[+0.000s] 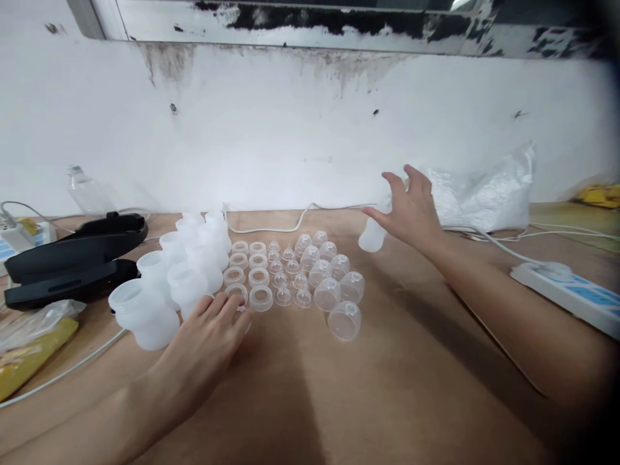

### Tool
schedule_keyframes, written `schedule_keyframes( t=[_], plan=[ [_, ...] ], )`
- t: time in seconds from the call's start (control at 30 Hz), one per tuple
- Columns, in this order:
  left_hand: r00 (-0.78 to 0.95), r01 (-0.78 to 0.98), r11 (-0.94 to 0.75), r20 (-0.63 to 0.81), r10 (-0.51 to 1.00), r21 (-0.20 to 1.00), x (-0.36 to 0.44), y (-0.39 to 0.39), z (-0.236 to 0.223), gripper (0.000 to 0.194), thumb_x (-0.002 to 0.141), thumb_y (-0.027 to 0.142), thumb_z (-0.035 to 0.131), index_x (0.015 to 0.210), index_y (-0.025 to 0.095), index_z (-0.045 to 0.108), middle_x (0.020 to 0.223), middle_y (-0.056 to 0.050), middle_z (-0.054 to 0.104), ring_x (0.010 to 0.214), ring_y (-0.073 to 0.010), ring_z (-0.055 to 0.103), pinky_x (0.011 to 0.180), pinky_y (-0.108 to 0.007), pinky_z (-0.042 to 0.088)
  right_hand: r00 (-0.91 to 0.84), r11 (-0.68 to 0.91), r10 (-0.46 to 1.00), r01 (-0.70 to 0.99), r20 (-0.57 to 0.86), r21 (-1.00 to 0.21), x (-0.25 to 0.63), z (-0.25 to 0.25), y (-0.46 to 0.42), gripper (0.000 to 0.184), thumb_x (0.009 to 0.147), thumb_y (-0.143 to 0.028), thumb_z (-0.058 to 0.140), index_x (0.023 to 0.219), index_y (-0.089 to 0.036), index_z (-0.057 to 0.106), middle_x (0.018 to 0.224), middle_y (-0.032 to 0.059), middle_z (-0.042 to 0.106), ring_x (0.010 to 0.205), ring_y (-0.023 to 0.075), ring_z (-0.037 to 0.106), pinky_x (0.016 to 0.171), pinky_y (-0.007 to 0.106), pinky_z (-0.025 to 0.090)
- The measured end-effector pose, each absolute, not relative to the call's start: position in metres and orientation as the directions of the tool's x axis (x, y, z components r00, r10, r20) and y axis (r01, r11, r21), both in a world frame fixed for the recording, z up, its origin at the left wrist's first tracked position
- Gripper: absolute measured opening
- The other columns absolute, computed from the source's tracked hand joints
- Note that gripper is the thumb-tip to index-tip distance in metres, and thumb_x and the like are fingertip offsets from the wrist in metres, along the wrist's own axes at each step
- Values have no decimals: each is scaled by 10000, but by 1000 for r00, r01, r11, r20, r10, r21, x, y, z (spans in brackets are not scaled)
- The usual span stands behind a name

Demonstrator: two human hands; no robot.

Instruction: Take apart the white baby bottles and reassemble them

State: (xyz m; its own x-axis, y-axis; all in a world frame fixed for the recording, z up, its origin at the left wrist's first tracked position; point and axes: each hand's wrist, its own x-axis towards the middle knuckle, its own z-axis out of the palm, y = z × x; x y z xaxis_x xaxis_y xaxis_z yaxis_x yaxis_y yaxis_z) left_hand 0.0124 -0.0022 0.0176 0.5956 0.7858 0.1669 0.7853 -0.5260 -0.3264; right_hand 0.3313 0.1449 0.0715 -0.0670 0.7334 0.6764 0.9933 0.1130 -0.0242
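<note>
My left hand (213, 329) is over the near end of the clear ring collars (260, 298), its fingers curled down around one collar that is mostly hidden. White baby bottles (145, 313) without tops stand in rows left of it. To the right of the collars lie rows of clear silicone nipples (283, 296) and then clear dome caps (345, 321). My right hand (414, 210) is raised farther back with thumb and fingers spread, holding nothing. Just beside it stands a bottle (372, 236) with a clear top, partly covered by the hand.
At the left are a black case (72, 252), a clear plastic bottle (87, 190) and a yellow packet (36, 349). A white plastic bag (484, 194) rests against the wall, and a power strip (571, 294) with cables lies at the right.
</note>
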Motion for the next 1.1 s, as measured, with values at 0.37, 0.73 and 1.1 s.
schedule_keyframes(
  t=[0.37, 0.73, 1.1],
  plan=[
    [501, 800, -598, 597, 627, -44, 34, -15, 46, 586, 806, 374, 536, 1292, 161, 287, 1287, -138, 395, 1147, -279, 393, 910, -409, 385, 25, 340, 633, 889, 774, -307, 293, 110, 64, 437, 657, -496, 636, 937, -188, 504, 851, 75, 594, 683, 179, 549, 590, 288, 422],
    [683, 666, -731, 512, 520, -146, 43, -21, 56, 553, 784, 252, 516, 1255, 49, 310, 986, -127, 613, 799, -236, 580, 652, -357, 500, -556, 656, 741, 481, 376, -582, 252, 90, 4, 300, 687, -418, 658, 902, -208, 662, 779, 15, 576, 648, 114, 545, 513, 216, 434],
    [410, 822, -524, 405, 817, 224, 0, -35, 46, 438, 720, 324, 532, 1153, 317, 469, 870, 19, 685, 542, -187, 631, 386, -251, 428, -281, 428, 878, 822, 387, -374, 335, 75, 7, 334, 749, -431, 585, 1001, -213, 607, 978, 71, 533, 744, 155, 543, 546, 260, 449]
  ],
)
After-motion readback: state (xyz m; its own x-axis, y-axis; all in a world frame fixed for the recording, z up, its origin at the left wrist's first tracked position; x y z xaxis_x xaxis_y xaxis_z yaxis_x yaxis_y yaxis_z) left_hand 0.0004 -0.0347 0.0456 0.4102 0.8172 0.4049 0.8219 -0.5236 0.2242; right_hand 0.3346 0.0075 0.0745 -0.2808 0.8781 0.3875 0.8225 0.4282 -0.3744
